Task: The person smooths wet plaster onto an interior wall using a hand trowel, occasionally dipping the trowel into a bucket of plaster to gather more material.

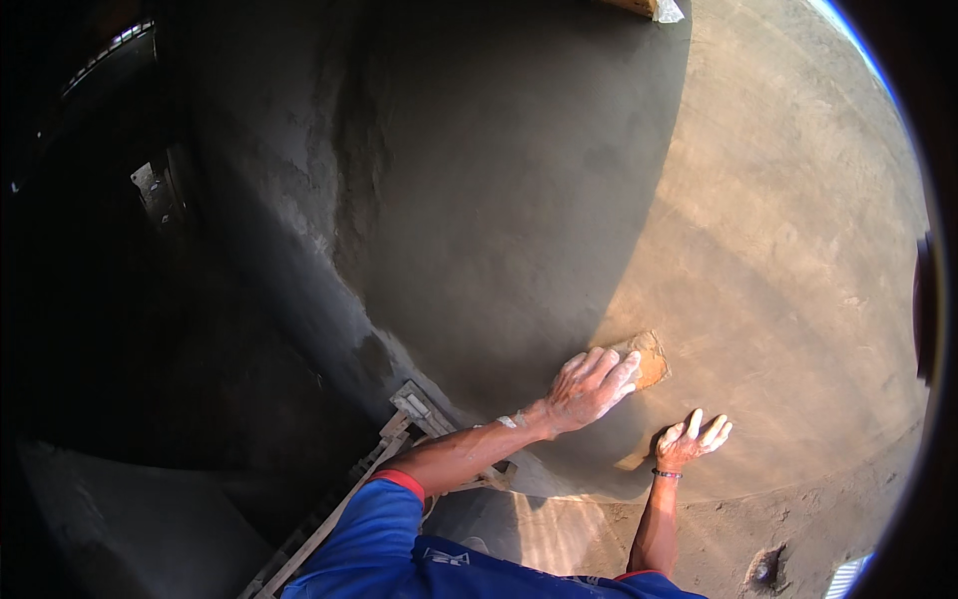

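A broad surface of smoothed plaster (519,190) fills most of the view, grey in the shade and tan in the sunlight. My left hand (594,387) is closed round a flat orange-brown block (652,361) with a worn edge, either a sponge or a hand float; I cannot tell which. The block lies against the plaster near the line between shade and sun, its left end hidden by my fingers. Lower and to the right, my right hand (692,439) rests on the sunlit plaster with its fingers spread, holding nothing. Pale residue coats the fingers of both hands.
Wooden boards (329,519) run along the lower left, beside a pale block-like piece (411,404). A small hole (766,567) breaks the rougher surface at lower right. Deep shadow covers the left side. A brown object (639,6) shows at the top edge.
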Demonstrator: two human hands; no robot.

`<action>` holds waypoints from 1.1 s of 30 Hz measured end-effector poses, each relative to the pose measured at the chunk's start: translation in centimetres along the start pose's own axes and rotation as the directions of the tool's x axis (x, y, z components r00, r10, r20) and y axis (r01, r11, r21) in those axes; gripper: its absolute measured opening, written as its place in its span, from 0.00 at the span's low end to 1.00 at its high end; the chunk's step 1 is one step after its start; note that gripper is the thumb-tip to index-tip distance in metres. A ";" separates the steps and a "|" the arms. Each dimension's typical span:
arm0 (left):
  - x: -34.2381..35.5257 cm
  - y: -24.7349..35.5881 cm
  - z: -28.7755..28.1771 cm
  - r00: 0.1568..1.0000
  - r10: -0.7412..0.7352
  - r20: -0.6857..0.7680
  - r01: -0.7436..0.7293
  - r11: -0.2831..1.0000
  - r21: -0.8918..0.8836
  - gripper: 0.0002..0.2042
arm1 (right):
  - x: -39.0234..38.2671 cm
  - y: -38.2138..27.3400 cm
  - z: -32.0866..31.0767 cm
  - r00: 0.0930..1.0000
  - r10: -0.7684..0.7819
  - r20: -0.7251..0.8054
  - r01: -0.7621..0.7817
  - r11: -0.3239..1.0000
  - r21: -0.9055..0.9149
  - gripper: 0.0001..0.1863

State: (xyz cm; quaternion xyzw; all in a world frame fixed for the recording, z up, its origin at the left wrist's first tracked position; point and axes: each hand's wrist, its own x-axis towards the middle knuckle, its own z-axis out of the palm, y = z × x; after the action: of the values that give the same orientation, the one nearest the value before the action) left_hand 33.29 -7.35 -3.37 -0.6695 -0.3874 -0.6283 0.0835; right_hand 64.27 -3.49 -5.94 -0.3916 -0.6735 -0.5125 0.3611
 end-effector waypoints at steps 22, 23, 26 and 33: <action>-6.6 1.2 1.4 0.611 -0.708 0.354 0.545 0.052 -0.837 0.15 | -0.2 0.4 0.2 1.000 0.011 -0.011 -0.011 1.000 0.013 0.19; -6.8 -0.4 -1.1 0.487 -0.682 0.546 0.486 -0.309 -0.818 0.14 | -0.1 0.1 0.2 1.000 0.018 -0.010 -0.018 1.000 0.026 0.18; -9.0 -3.8 -3.7 0.539 -0.494 0.682 0.119 -0.758 -0.642 0.20 | -0.3 0.1 0.7 0.999 0.030 -0.032 -0.029 0.999 0.021 0.18; -6.4 -6.3 -9.8 0.407 -0.778 0.479 0.131 -0.469 -0.873 0.18 | -0.1 -0.1 0.3 0.999 0.008 -0.041 -0.008 1.000 -0.009 0.22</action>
State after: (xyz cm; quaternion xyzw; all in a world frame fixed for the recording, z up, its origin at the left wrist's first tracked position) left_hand 22.33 -11.54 -9.57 -0.0308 -0.0490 -0.7567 -0.6512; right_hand 64.19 -3.25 -6.16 -0.3854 -0.6619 -0.5222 0.3751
